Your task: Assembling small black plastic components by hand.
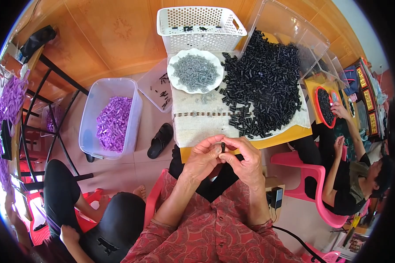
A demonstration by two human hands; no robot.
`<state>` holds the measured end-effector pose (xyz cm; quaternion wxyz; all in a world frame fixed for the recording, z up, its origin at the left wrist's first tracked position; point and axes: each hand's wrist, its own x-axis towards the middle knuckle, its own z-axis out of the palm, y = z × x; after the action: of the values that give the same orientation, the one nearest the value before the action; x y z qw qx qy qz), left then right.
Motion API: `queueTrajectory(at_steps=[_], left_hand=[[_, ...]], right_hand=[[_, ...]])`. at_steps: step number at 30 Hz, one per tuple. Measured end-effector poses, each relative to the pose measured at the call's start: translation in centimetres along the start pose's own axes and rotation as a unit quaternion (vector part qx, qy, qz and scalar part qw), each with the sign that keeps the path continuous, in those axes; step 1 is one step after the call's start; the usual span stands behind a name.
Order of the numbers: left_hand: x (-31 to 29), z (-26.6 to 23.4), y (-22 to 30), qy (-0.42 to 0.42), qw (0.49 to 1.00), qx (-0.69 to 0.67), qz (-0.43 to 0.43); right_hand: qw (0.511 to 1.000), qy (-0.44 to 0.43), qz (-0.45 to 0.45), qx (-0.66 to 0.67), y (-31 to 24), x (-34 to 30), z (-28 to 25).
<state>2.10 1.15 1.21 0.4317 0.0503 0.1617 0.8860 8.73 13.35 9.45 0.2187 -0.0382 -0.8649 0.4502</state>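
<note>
Between the fingertips of both hands, above my lap at the table's front edge, is a small black tube-like piece. My left hand pinches it from the left, and my right hand pinches it from the other side. Just beyond my right hand spreads a large heap of black pieces, of similar size and colour. A white scalloped plate at the table's back left holds many small clear pieces. A few clear pieces lie loose on the cream cloth in front of it.
Behind the plate stands a white perforated basket. A clear bin with purple pieces is on the floor at left, near a black slipper. Co-workers sit on both sides; the right one reaches into a red tray.
</note>
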Motion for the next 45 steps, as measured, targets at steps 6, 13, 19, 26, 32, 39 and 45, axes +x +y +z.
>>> queueTrajectory(at_steps=[6, 13, 19, 26, 32, 39, 45], left_hand=[[0.0, 0.0, 0.0, -0.012, 1.0, -0.006, 0.001], [-0.1, -0.1, 0.1, -0.021, 0.999, -0.013, -0.02], [-0.4, 0.2, 1.4, -0.079, 0.992, 0.096, -0.016], [-0.5, -0.6, 1.0, -0.047, 0.982, 0.18, 0.004], [-0.7, -2.2, 0.1, -0.029, 0.98, 0.196, 0.033], [-0.1, 0.2, 1.0, -0.06, 0.985, 0.156, 0.033], [-0.2, -0.1, 0.8, 0.086, 0.973, 0.207, 0.06]], right_hand=[[1.0, -0.008, 0.006, 0.008, 0.0, -0.1, -0.1], [0.999, -0.012, 0.026, 0.024, 0.1, 0.0, -0.4], [1.0, 0.012, 0.02, 0.004, 0.3, 0.0, -0.9], [1.0, 0.021, 0.019, 0.003, 0.4, -0.4, -0.6], [0.998, 0.047, 0.025, 0.014, 0.7, -0.7, 0.1], [0.999, 0.054, 0.003, 0.001, 0.0, -0.2, 0.0], [1.0, 0.02, -0.01, -0.013, 0.0, 0.0, 0.6]])
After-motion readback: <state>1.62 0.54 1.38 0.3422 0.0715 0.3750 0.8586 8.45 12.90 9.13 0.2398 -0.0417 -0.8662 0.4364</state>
